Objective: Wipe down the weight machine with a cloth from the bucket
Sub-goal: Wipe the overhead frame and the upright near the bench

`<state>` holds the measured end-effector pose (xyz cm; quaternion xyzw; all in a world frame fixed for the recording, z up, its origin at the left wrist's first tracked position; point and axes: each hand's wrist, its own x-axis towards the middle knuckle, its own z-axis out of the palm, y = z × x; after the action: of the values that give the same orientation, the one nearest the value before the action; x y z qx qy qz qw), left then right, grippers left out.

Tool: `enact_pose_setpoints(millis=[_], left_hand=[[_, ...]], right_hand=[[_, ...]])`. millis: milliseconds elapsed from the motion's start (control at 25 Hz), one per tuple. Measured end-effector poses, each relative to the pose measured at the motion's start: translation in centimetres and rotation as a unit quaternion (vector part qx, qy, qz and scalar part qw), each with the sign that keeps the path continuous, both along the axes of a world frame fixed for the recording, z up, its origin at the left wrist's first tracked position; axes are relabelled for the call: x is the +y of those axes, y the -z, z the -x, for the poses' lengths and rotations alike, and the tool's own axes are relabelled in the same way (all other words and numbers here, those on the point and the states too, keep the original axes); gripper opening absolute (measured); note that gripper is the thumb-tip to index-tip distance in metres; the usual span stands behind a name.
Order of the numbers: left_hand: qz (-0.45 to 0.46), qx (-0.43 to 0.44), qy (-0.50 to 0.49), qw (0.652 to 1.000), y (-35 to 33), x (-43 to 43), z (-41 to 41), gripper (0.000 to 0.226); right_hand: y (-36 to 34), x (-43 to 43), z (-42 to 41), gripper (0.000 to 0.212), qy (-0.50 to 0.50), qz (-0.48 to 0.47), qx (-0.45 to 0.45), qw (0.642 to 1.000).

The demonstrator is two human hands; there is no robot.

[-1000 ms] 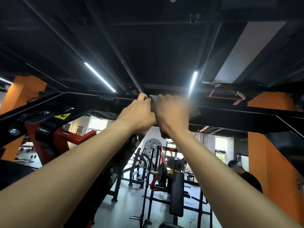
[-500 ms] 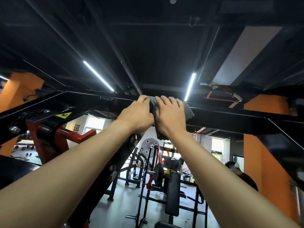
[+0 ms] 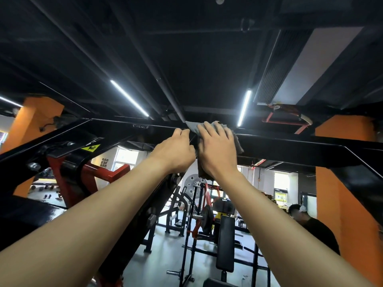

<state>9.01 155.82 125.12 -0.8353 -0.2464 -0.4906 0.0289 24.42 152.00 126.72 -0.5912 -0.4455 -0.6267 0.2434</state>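
Note:
Both my arms reach up to the black top crossbar of the weight machine [image 3: 290,146]. A grey cloth [image 3: 238,142] is draped over the bar at its middle. My right hand [image 3: 215,150] lies on the cloth with fingers spread, pressing it against the bar. My left hand [image 3: 175,152] is just left of it, fingers curled at the cloth's left edge and the bar; whether it grips the cloth or only the bar is hidden. The bucket is not in view.
The machine's black side arm with red pivot parts [image 3: 89,172] and a yellow warning sticker [image 3: 91,148] slopes down at left. Orange pillars [image 3: 348,204] stand left and right. Other gym racks and a bench [image 3: 224,243] stand ahead below. A person [image 3: 313,226] stands at lower right.
My right hand has opened its fingers flatter over the cloth and shifted slightly right along the bar. The left hand stays beside it. The view has tilted a little.

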Motion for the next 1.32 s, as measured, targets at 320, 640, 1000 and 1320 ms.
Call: enact_pose_setpoints(millis=[320, 640, 1000, 1320], left_hand=[[0.018, 0.006, -0.01, 1.0, 0.0, 0.0, 0.0, 0.053], [0.023, 0.029, -0.016, 0.999, 0.8, -0.1, 0.5, 0.052], [0.037, 0.03, 0.002, 0.999, 1.1, -0.3, 1.1, 0.054], [0.034, 0.018, 0.004, 0.999, 1.1, 0.2, 0.6, 0.052]], right_hand=[[-0.4, -0.8, -0.7, 0.046, -0.01, -0.067, 0.06, 0.996], [1.7, -2.2, -0.8, 0.044, -0.007, -0.043, 0.029, 0.999], [3.7, -0.2, 0.0, 0.036, -0.125, -0.058, 0.079, 0.987], [3.1, 0.9, 3.3, 0.035, -0.312, -0.066, 0.159, 0.934]])
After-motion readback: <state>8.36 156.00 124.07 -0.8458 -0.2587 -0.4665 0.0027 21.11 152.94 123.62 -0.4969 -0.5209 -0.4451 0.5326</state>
